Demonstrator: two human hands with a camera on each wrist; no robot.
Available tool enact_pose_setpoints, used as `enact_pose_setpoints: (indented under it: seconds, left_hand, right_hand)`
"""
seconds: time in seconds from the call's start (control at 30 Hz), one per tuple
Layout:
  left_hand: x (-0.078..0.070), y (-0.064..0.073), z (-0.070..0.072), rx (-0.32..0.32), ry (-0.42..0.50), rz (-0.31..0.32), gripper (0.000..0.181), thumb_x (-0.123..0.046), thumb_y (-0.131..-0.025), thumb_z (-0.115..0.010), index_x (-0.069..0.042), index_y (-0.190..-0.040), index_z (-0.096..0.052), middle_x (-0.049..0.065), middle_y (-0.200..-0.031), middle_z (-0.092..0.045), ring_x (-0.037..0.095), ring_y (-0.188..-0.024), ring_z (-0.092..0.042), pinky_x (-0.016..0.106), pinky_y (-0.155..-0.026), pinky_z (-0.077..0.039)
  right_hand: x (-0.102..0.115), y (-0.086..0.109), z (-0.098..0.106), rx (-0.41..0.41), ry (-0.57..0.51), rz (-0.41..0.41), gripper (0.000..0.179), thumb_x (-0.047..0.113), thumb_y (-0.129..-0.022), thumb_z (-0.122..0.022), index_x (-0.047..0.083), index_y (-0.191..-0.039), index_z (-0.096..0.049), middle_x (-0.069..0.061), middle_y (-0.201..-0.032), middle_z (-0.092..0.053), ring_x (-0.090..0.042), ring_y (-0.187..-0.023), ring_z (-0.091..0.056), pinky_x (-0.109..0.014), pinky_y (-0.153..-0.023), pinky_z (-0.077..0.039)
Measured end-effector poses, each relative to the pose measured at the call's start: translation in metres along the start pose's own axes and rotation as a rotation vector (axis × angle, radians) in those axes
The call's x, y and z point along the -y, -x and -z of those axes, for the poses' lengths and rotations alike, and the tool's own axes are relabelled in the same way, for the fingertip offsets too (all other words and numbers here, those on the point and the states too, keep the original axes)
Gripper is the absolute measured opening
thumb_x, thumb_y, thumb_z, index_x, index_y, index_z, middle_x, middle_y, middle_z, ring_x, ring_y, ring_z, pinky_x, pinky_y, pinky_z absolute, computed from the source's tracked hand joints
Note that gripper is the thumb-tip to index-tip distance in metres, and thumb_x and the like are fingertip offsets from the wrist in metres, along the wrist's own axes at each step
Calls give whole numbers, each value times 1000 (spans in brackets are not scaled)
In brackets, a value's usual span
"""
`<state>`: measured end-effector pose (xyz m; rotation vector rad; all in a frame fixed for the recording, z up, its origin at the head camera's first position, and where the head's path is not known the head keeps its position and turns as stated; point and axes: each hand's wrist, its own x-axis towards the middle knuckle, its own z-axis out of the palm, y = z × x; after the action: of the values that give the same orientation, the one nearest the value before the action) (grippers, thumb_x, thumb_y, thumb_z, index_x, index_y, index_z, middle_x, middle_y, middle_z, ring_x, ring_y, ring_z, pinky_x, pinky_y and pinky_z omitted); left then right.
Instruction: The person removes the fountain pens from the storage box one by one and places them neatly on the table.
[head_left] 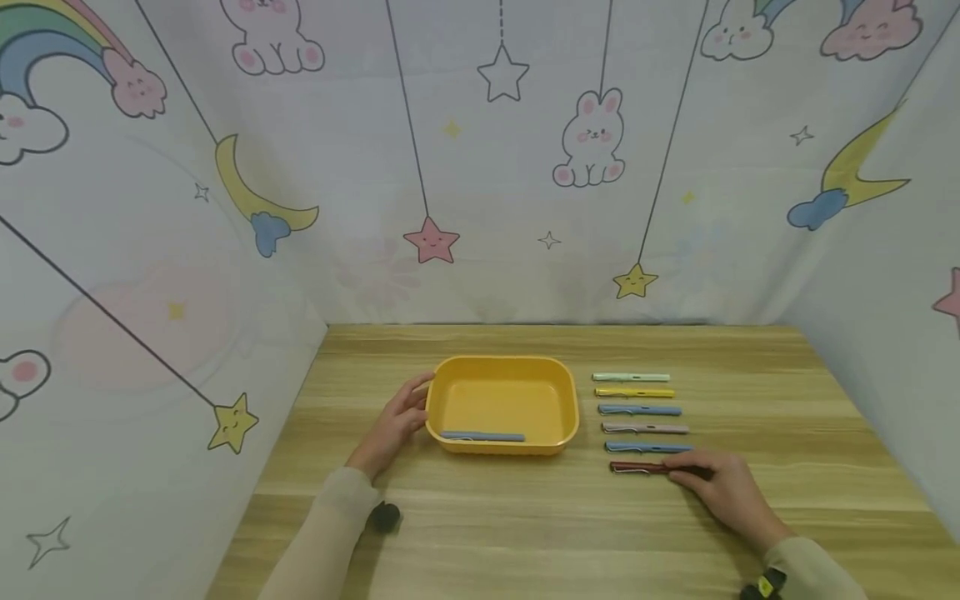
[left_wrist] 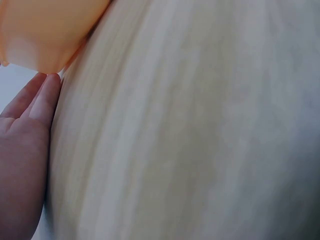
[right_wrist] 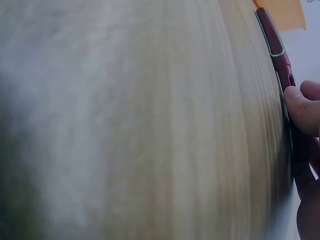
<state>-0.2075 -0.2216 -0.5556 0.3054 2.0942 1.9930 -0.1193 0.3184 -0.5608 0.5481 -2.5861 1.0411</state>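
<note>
At the left wall of a yellow plastic box (head_left: 502,448), my left hand (head_left: 395,421) has its fingers extended, fingertips against the side. The left wrist view shows those fingers (left_wrist: 46,100) straight at the box's lower corner. Inside the box a blue pen (head_left: 483,436) lies along the near wall. My right hand (head_left: 723,492) pinches a dark red pen (head_left: 637,468) between thumb and fingers near its barrel. That pen lies low at the table surface, its clip end pointing left, as the right wrist view also shows. The far end of its barrel is hidden by the hand.
Above the dark red pen lies a column of pens: a blue pen (head_left: 645,447), a pinkish pen (head_left: 645,428), another blue pen (head_left: 641,410), a yellow pen (head_left: 636,392) and a pale green pen (head_left: 632,377). A printed curtain (head_left: 510,283) borders the wooden table (head_left: 525,525).
</note>
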Motion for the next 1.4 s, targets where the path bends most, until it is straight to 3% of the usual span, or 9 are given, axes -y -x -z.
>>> enact_pose_setpoints:
  seconds: [0.73,0.97,1.23,1.4]
  left_hand:
    - [1,1,1,13,6,-2,63,-7,-103,-52,-26,-161,-38,17,-166,-38,36,-151,-40,57,-120,-36]
    - [2,1,1,14,8,-4,64,-6,-102,-52,-28,-161,-39,15,-166,-38,34,-151,-40,57,-120,-36]
    - [2,1,1,9,3,-3,64,-6,-102,-53,-28,-160,-39,15,-166,-39,35,-150,-42,56,-119,-38]
    - [2,1,1,9,5,-2,64,-7,-102,-53,-28,-160,-40,15,-166,-39,35,-150,-42,56,-119,-37]
  right_hand:
    - [0,-3,-1,7,-45,22,36,-7,-72,-89,16,-99,-84,3,-95,-80,-1,-88,-72,-8,-78,-52]
    - [2,-3,3,3,-14,15,36,-4,-74,-90,20,-101,-84,5,-98,-80,1,-92,-71,-6,-82,-49]
    - [14,-9,14,3,-19,-148,28,8,-84,-87,17,-110,-83,-2,-110,-80,9,-104,-65,-4,-86,-47]
    - [25,-22,20,26,-134,-165,36,13,-93,-80,10,-128,-76,-12,-123,-76,9,-110,-63,-9,-87,-51]
